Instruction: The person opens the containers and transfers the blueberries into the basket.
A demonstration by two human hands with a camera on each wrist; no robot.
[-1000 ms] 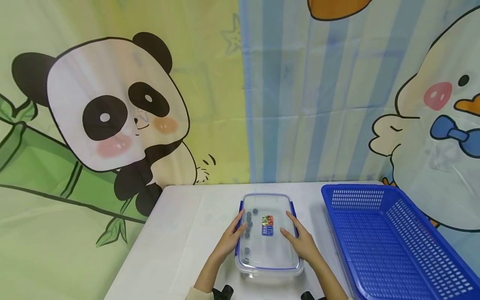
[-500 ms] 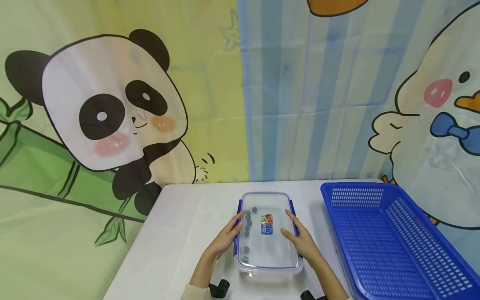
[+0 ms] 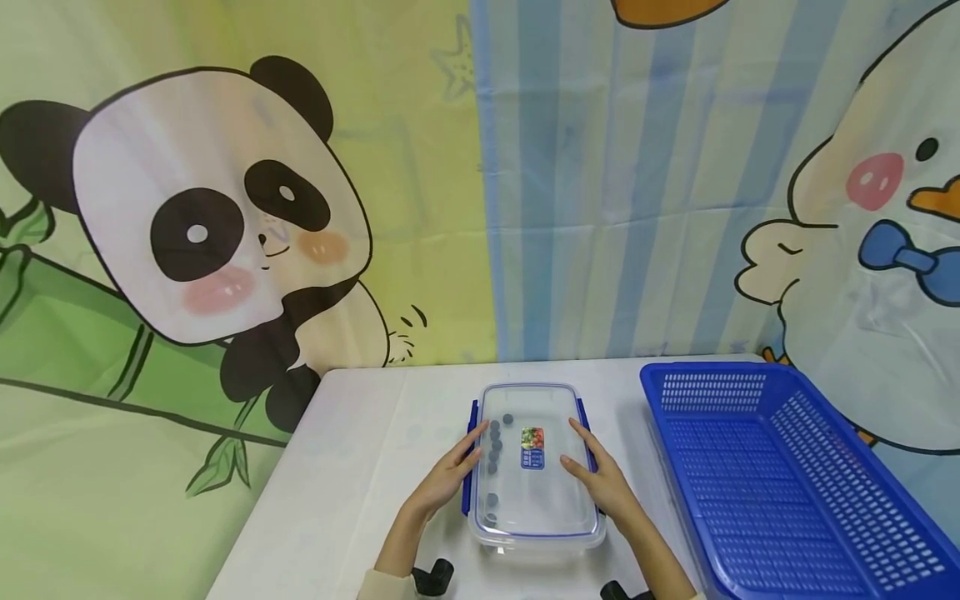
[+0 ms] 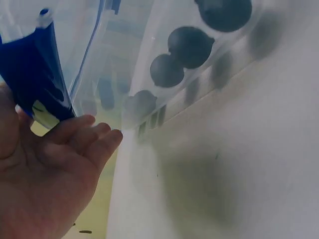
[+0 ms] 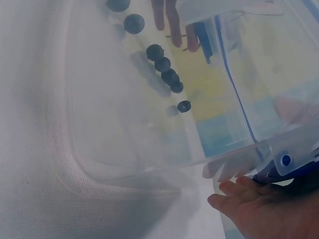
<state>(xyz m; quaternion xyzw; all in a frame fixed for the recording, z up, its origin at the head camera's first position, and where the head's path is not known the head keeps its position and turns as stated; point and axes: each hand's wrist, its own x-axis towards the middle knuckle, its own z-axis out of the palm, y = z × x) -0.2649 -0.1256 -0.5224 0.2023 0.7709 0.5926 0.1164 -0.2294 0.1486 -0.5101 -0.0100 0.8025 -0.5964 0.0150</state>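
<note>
A clear plastic food container (image 3: 537, 508) with a blue-edged lid stands on the white table. Several dark, round, blueberry-like balls (image 5: 162, 64) lie inside it along the left side. My left hand (image 3: 441, 483) is at the left side, thumb and forefinger over the lid's edge. Its straight fingers touch the blue left latch (image 4: 37, 74), which stands tilted away from the wall. At the other side my right hand (image 3: 606, 483) has its thumb on the lid. Its extended fingers reach the right latch (image 5: 286, 172), partly hidden behind them.
A large blue plastic basket (image 3: 750, 483) stands to the right on the table (image 3: 360, 467). A printed curtain (image 3: 420, 208) hangs behind the table's far edge. The lid bears a colourful label (image 3: 532, 448).
The left latch has swung outward from the container's side, and my left hand has shifted slightly left. The right hand stays about where it was. The head view has tilted a little.
</note>
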